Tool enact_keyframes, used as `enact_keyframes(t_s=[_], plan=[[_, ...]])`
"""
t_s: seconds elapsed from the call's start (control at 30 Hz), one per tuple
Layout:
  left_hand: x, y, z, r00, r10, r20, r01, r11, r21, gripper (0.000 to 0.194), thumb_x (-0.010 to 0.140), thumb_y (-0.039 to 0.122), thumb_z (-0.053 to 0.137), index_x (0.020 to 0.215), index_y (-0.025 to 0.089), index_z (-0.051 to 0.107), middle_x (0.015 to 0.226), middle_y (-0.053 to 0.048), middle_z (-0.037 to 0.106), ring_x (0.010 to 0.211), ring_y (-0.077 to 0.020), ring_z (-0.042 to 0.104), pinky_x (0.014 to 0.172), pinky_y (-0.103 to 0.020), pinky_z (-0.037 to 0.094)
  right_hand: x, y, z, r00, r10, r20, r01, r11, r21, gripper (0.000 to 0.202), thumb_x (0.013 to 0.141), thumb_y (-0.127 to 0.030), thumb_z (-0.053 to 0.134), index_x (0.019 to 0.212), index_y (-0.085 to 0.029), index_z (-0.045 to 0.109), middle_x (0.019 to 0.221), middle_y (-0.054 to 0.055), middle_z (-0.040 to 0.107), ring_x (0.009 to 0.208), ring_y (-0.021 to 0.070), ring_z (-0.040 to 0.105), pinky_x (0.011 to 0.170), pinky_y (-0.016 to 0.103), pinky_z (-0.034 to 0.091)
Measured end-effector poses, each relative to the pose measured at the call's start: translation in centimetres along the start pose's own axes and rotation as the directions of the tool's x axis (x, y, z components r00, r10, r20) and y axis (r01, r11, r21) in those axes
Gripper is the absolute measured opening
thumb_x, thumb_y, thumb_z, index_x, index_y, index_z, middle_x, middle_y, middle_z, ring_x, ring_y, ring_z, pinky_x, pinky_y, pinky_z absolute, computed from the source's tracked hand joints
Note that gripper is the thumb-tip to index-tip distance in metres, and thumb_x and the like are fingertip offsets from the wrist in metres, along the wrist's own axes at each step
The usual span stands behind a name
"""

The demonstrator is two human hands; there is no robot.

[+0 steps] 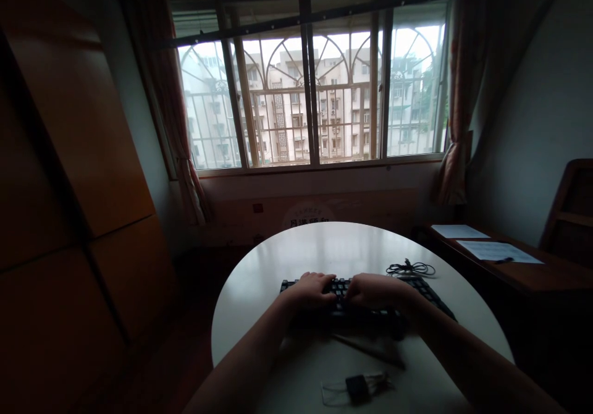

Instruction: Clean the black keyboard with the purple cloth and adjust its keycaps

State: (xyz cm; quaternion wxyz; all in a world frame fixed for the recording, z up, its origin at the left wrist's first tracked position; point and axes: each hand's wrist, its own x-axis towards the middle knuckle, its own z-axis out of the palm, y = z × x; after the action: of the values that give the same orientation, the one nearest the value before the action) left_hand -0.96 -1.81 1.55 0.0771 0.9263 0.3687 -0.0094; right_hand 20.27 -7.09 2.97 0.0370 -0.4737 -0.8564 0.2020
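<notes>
A black keyboard (432, 295) lies on the round white table (259, 266), its middle partly hidden under my hands and forearms. My left hand (314, 288) rests over its left half, fingers stretched out towards the right and lying on the keys. Close beside it, my right hand (374, 290) is closed, its curled fingers down at the keys in the middle. Whatever those fingers hold, if anything, is hidden. Nearer to me lies a thin dark stick-like tool (368, 349). In front of that is a small black block with thin wire loops (356, 389).
A coiled black cable (411, 269) lies behind the keyboard's right part. To the right, a brown wooden table (551, 273) bears papers (498, 251) and a dark pen (504, 260), with a chair (572, 198) beside it. A wooden cabinet (88, 123) stands left.
</notes>
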Motion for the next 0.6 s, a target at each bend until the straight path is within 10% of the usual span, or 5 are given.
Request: enact_keyframes(t_s=[0.6], plan=[[0.46, -0.59, 0.54, 1.000, 0.007, -0.005, -0.007, 1.000, 0.027, 0.069, 0.087, 0.060, 0.047, 0.146, 0.024, 0.037, 0.140, -0.010, 0.051, 0.127, -0.0320, 0.046, 0.104, -0.043, 0.034, -0.05, -0.08, 0.14, 0.999, 0.002, -0.043, -0.003, 1.000, -0.022, 0.030, 0.081, -0.028, 0.050, 0.092, -0.019, 0.077, 0.075, 0.001, 0.071, 0.061, 0.0133, 0.054, 0.056, 0.022, 0.036]])
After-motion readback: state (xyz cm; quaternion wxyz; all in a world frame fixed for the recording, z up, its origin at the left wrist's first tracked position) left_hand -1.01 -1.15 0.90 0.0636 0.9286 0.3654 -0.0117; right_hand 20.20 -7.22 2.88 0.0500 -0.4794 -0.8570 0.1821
